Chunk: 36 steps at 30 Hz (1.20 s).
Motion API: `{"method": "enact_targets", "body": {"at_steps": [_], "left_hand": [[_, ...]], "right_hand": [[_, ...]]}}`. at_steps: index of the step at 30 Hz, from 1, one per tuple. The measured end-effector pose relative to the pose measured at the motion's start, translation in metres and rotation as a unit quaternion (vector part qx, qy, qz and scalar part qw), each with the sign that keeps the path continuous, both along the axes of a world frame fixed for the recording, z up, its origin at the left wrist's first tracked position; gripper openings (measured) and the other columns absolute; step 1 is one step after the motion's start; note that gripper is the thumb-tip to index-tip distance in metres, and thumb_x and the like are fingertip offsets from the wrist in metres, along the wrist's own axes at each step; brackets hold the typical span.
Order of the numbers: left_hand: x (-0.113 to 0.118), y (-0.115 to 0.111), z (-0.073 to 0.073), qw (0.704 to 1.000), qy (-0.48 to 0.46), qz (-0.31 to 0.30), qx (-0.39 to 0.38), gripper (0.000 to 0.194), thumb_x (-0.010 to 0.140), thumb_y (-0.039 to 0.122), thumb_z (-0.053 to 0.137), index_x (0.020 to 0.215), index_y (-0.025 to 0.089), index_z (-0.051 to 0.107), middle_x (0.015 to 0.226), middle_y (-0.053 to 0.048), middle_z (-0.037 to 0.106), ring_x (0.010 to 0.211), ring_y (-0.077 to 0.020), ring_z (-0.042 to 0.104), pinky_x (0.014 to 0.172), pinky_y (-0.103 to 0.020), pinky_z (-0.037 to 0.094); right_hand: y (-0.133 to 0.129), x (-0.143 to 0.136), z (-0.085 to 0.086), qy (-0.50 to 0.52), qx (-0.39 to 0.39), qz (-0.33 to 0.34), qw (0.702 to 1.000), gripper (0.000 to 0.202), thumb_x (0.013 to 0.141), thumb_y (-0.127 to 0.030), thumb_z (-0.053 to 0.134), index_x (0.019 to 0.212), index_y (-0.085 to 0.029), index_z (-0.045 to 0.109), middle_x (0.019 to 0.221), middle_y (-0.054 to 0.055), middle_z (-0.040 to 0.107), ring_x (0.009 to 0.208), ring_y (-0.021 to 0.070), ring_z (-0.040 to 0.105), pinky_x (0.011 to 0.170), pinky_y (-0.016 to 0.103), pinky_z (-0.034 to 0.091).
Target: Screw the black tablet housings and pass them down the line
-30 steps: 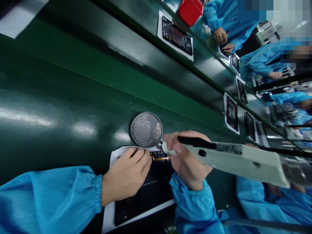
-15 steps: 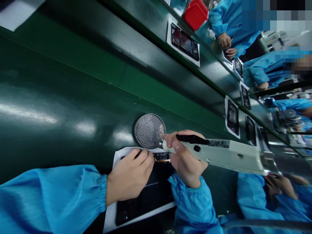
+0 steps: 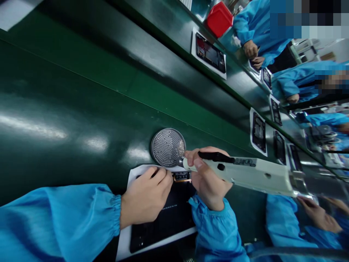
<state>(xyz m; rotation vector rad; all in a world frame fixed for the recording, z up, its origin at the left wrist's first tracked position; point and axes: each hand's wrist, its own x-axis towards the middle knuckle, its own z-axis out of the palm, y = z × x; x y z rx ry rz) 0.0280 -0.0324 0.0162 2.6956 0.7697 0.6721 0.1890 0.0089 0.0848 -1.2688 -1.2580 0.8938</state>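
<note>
A dark tablet [image 3: 163,229] lies face down on a white sheet [image 3: 124,242] in front of me. My left hand [image 3: 148,194] rests over its upper left part, fingers curled together and their tips hidden. At its upper edge a small opened section [image 3: 181,177] shows between my hands. My right hand [image 3: 208,178] is wrapped round the front of a pale electric screwdriver [image 3: 253,174] with a black lever, held nearly level. Its metal nose is beside a round, dimpled screw dish [image 3: 167,147], which holds small bright screws at its right side. The bit's tip is hidden.
Several opened tablets on white sheets, one nearby [image 3: 210,54], lie along the line beyond the green bench [image 3: 81,105]. A red container [image 3: 219,19] stands at the back. Co-workers in blue sleeves [image 3: 252,22] work opposite; another person's hands [image 3: 317,213] are at right.
My hands, the screwdriver and the dish stay almost in place. The nearest tablet across the bench appears slightly farther right and lower. The neighbour's hand at right has shifted.
</note>
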Motion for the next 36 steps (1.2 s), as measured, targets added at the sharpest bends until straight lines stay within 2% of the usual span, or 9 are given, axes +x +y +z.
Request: {"method": "enact_targets", "body": {"at_steps": [7,23,30,32,36], "left_hand": [[-0.001,0.002,0.001,1.000,-0.005,0.002,0.003,0.041,0.095,0.025,0.052,0.124,0.001,0.067,0.123,-0.020,0.066,0.106,-0.0334,0.059,0.090,-0.047,0.041],[-0.001,0.001,0.002,1.000,-0.003,-0.002,-0.003,0.040,0.096,0.027,0.053,0.124,0.002,0.066,0.122,-0.020,0.066,0.104,-0.0320,0.060,0.088,-0.046,0.041],[0.000,0.004,-0.010,1.000,-0.023,0.007,0.001,0.041,0.093,0.026,0.054,0.122,0.001,0.068,0.121,-0.020,0.067,0.104,-0.0335,0.061,0.090,-0.046,0.043],[0.000,0.006,-0.012,1.000,-0.029,0.010,0.003,0.040,0.092,0.026,0.055,0.120,0.000,0.070,0.120,-0.020,0.068,0.104,-0.0342,0.061,0.090,-0.046,0.043],[0.001,0.009,-0.013,0.999,-0.035,0.024,0.002,0.041,0.090,0.026,0.057,0.119,-0.001,0.070,0.120,-0.023,0.068,0.103,-0.0345,0.062,0.090,-0.046,0.044]], "right_hand": [[-0.002,0.001,0.000,-0.014,0.000,-0.011,1.000,0.022,0.082,-0.015,0.069,0.101,-0.025,0.069,0.070,-0.003,0.064,0.067,0.0158,0.066,0.075,0.039,0.058],[0.000,-0.002,-0.003,0.014,0.009,-0.003,1.000,0.023,0.081,-0.010,0.067,0.099,-0.025,0.069,0.068,-0.004,0.064,0.065,0.0155,0.064,0.076,0.041,0.058],[-0.002,-0.001,0.006,0.014,0.028,-0.004,0.999,0.024,0.080,-0.012,0.068,0.101,-0.024,0.072,0.066,-0.003,0.064,0.061,0.0154,0.061,0.071,0.040,0.057],[-0.005,0.001,0.011,0.006,0.036,0.003,0.999,0.023,0.082,-0.015,0.068,0.102,-0.025,0.072,0.064,-0.003,0.062,0.059,0.0151,0.060,0.069,0.041,0.057],[-0.018,0.005,0.012,-0.008,-0.012,0.054,0.998,0.026,0.085,-0.014,0.067,0.109,-0.026,0.070,0.075,0.000,0.067,0.065,0.0162,0.063,0.067,0.039,0.056]]}}
